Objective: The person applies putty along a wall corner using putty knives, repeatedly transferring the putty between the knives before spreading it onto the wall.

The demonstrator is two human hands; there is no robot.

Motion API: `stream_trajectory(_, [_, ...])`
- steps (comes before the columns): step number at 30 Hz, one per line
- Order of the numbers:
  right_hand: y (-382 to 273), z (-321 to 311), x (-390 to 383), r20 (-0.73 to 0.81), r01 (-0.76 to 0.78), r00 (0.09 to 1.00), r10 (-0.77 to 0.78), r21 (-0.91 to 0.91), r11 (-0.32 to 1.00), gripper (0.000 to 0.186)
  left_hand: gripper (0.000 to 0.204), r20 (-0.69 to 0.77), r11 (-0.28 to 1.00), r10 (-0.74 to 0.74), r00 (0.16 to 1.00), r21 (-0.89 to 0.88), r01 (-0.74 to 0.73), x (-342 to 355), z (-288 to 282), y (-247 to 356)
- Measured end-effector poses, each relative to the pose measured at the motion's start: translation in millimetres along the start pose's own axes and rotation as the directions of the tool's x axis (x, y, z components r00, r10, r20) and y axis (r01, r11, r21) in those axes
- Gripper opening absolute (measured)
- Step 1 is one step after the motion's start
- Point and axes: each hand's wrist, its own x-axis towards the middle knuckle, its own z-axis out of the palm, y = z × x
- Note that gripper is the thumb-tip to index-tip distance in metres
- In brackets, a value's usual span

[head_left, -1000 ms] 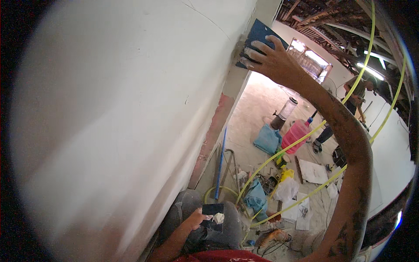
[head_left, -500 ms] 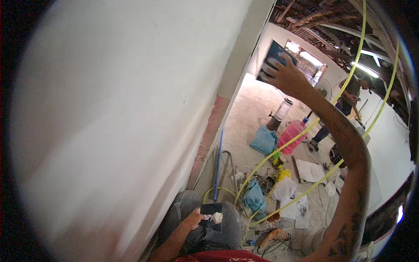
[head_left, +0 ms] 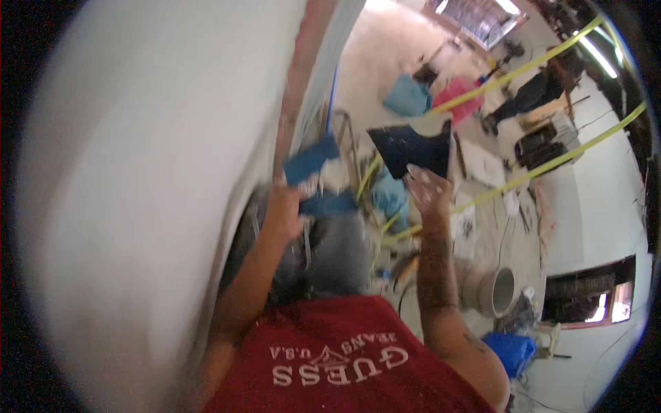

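The picture is blurred by motion. My right hand point(head_left: 427, 193) is held out in front of my chest, closed on the lower edge of a dark blue flat blade point(head_left: 410, 148). My left hand point(head_left: 286, 206) is up beside the white wall point(head_left: 138, 206), gripping a brighter blue flat tool point(head_left: 313, 162) with a second blue piece point(head_left: 330, 204) just under it. The two tools are close together but apart. My red shirt point(head_left: 330, 358) and grey trousers point(head_left: 337, 255) fill the lower middle.
A brown wall edge point(head_left: 299, 82) runs beside the white wall. Below lie a grey bucket point(head_left: 497, 292), a blue bin point(head_left: 513, 351), a light blue bag point(head_left: 407, 96), a pink bag point(head_left: 458, 100) and two yellow lines point(head_left: 544, 165) across the cluttered floor.
My right hand came down from high on the wall corner to chest height with the blue blade. My left hand rose from my lap holding a blue tool. The view swung downward.
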Motion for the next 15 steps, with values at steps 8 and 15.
stream_trajectory(8, [25.2, 60.5, -48.2, 0.253, 0.419, 0.894, -0.369, -0.186, 0.889, 0.079, 0.025, -0.321, 0.814, -0.166, 0.932, -0.578, -0.053, 13.2, -9.0, 36.8])
stream_trajectory(15, [19.3, 89.7, -46.3, 0.507, 0.649, 0.675, -0.535, -0.064, 0.758, 0.066, 0.059, -0.348, 0.995, 0.076, 0.935, 0.089, -0.047, 5.1, -13.3, 34.0])
